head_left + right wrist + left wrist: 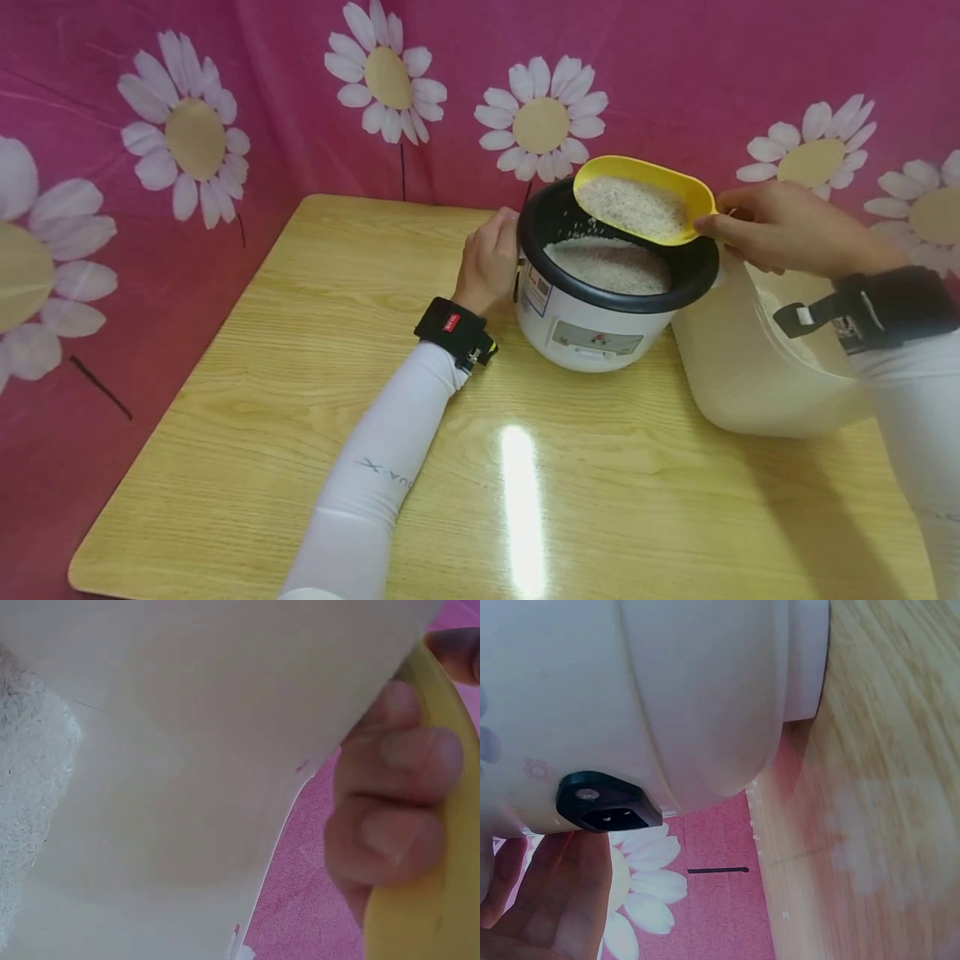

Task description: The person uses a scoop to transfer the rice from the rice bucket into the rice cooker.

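Observation:
My right hand (802, 225) grips the handle of a yellow scoop (703, 200) over a white rice cooker (592, 337). White rice (630, 207) fills much of the scoop, and a few grains fall from its edge. More rice (611, 262) lies inside the cooker's black-rimmed pot. On the cooker's left side, my left hand (487, 258) holds on near the rim. The left wrist view shows its fingers (577, 885) against the cooker beside a dark power socket (607, 802). Curled fingers (401, 836) wrap the yellow handle in the right wrist view.
Right of the cooker stands a large cream-coloured bin (742, 375) with rice (34, 780) inside, partly behind my right forearm. All stands on a wooden table (300, 400). A pink flowered cloth (465, 33) hangs behind and at the left.

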`<state>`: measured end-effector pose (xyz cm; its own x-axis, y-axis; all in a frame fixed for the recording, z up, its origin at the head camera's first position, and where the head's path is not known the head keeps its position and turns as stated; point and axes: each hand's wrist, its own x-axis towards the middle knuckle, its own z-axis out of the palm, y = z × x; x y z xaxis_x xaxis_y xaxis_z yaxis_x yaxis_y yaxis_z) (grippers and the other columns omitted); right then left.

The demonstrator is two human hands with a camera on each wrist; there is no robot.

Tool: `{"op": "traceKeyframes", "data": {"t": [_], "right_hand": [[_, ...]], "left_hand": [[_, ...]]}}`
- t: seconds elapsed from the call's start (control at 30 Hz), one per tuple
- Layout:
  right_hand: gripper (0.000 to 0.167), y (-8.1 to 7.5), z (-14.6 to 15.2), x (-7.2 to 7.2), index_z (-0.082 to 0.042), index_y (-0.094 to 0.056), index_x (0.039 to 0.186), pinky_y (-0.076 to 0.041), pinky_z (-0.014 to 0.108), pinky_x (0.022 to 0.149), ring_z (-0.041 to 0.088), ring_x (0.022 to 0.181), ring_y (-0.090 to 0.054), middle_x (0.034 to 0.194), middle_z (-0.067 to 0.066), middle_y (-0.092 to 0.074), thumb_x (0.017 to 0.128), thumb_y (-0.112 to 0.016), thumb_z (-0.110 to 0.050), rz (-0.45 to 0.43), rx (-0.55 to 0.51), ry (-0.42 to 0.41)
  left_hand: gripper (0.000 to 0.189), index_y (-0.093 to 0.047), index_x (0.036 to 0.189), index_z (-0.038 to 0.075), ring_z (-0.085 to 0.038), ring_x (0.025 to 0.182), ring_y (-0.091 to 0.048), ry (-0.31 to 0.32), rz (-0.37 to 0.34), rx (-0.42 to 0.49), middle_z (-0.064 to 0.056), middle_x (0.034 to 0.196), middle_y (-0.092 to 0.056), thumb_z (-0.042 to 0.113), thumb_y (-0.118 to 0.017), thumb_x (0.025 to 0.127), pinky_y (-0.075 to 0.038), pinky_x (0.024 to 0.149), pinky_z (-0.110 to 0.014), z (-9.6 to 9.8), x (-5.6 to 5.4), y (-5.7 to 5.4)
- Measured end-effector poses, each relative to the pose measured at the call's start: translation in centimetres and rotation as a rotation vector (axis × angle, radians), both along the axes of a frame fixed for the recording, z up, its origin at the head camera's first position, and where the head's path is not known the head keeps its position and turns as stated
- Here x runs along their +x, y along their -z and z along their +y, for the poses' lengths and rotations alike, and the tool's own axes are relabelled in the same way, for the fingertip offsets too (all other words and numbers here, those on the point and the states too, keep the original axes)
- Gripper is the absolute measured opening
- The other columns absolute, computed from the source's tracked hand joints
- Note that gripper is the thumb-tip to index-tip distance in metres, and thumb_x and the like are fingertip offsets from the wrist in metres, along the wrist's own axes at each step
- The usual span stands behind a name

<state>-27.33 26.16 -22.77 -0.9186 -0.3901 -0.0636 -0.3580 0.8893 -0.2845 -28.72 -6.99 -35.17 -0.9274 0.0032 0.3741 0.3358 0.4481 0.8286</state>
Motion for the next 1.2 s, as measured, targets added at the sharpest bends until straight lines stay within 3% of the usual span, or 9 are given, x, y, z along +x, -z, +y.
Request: {"op": "traceKeyframes", "data": {"t": [0.2, 0.4, 0.7, 1.2], "right_hand": [[0.034, 0.00, -0.25, -0.04, -0.010, -0.063, 0.099, -0.039, 0.031, 0.050, 0.021, 0.052, -0.052, 0.064, 0.005, -0.056, 0.103, -0.057, -0.044, 0.047, 0.027, 0.002], [0.032, 0.19, -0.33, 0.17, -0.011, -0.065, 0.102, -0.040, 0.028, 0.052, 0.015, 0.056, -0.052, 0.068, 0.005, -0.059, 0.103, -0.059, -0.042, 0.152, 0.038, -0.020], [0.029, 0.59, -0.37, 0.33, -0.011, -0.065, 0.096, -0.031, 0.029, 0.052, 0.013, 0.056, -0.041, 0.065, 0.003, -0.051, 0.102, -0.062, -0.039, 0.320, 0.032, -0.055], [0.029, 1.00, -0.52, 0.20, -0.011, -0.064, 0.094, -0.030, 0.028, 0.053, 0.013, 0.055, -0.040, 0.064, 0.002, -0.049, 0.101, -0.063, -0.039, 0.402, 0.050, -0.057]], "left_hand": [[0.045, -0.065, 0.108, 0.009, -0.024, 0.091, -0.063, -0.001, -0.002, 0.000, -0.011, 0.093, -0.066, 0.034, -0.027, 0.108, -0.047, 0.079, -0.033, -0.04, 0.14, -0.05], [0.045, -0.064, 0.108, 0.008, -0.024, 0.091, -0.062, 0.004, 0.001, 0.004, -0.012, 0.094, -0.065, 0.034, -0.027, 0.108, -0.047, 0.079, -0.033, 0.05, 0.22, 0.04], [0.045, -0.064, 0.109, 0.008, -0.024, 0.091, -0.064, 0.006, 0.012, 0.002, -0.012, 0.094, -0.066, 0.034, -0.028, 0.108, -0.048, 0.080, -0.033, 0.02, 0.22, 0.18], [0.044, -0.065, 0.107, 0.009, -0.022, 0.090, -0.064, -0.002, 0.014, 0.008, -0.010, 0.093, -0.068, 0.034, -0.029, 0.108, -0.049, 0.079, -0.033, 0.01, 0.15, 0.27]]}}
